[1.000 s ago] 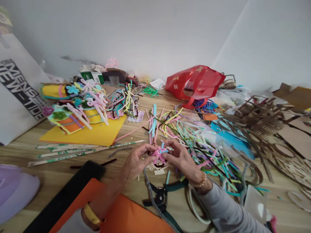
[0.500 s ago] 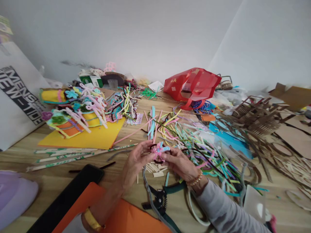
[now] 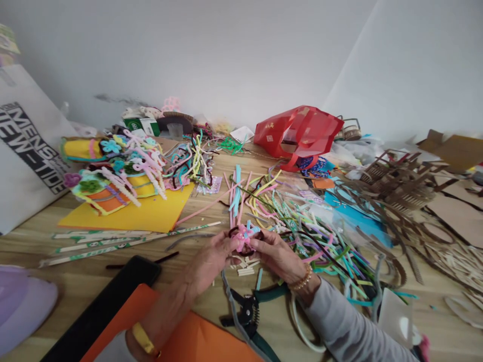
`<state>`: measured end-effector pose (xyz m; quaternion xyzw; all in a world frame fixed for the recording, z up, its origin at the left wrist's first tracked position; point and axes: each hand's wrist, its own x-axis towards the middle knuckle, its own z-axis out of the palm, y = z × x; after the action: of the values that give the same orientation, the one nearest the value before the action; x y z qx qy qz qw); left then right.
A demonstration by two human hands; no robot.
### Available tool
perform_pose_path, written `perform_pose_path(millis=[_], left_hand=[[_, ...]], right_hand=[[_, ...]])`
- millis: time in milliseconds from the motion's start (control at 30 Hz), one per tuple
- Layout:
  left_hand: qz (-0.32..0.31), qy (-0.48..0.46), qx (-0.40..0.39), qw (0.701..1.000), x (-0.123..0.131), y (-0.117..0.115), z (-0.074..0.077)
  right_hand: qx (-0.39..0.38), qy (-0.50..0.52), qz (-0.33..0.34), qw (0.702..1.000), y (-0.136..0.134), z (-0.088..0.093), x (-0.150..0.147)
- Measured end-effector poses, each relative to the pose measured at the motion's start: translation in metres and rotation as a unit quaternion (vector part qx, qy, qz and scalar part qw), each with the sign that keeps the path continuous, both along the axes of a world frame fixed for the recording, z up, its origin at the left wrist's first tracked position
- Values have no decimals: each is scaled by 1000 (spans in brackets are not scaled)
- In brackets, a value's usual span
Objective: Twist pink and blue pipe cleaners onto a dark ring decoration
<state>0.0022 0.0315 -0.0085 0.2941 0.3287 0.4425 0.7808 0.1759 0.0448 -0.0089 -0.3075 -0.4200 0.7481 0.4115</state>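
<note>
Between my two hands is a small pipe-cleaner flower, pink with light blue and dark brown stems. My left hand pinches its left side between thumb and fingers. From the other side my right hand grips it, thumb near the pink loops. Fingers cover parts of the flower. Just below it lie short wooden sticks. Nearer to me rest green-handled pliers, a grey pipe cleaner crossing over them. Beyond my hands are light blue pipe cleaners on top of pink ones.
Loose coloured pipe cleaners spread to the right, near woven brown baskets. A red bag stands at the back. Decorated yellow and orange pieces sit left on yellow sheets. Orange paper and a black long object lie in front.
My left hand has shifted slightly, its fingers now lower around the flower. The flower has turned a little and moved slightly left. Other things look the same.
</note>
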Motion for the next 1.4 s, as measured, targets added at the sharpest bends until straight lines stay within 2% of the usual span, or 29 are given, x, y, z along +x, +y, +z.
perform_pose_path(millis=[167,367,667,933,1100,1233,1400], left_hand=[[-8,-56,-21,998,3,-1,1],[-23,-8,-13,1000,2,-2,-2],[4,-29,-33,999,2,0,-9],[17,-19,5,1000,0,1,-4],[23,-63,20,998,-2,4,-4],[-13,-88,40,995,-1,2,1],[-54,-25,65,996,1,-4,5]], right_hand=[[4,13,35,999,0,-3,1],[-6,12,47,999,-1,-7,1],[-2,21,52,998,-1,-5,1],[2,13,86,996,-3,3,1],[25,42,77,996,-2,1,2],[63,49,66,995,-1,3,5],[100,-14,22,995,-1,6,7]])
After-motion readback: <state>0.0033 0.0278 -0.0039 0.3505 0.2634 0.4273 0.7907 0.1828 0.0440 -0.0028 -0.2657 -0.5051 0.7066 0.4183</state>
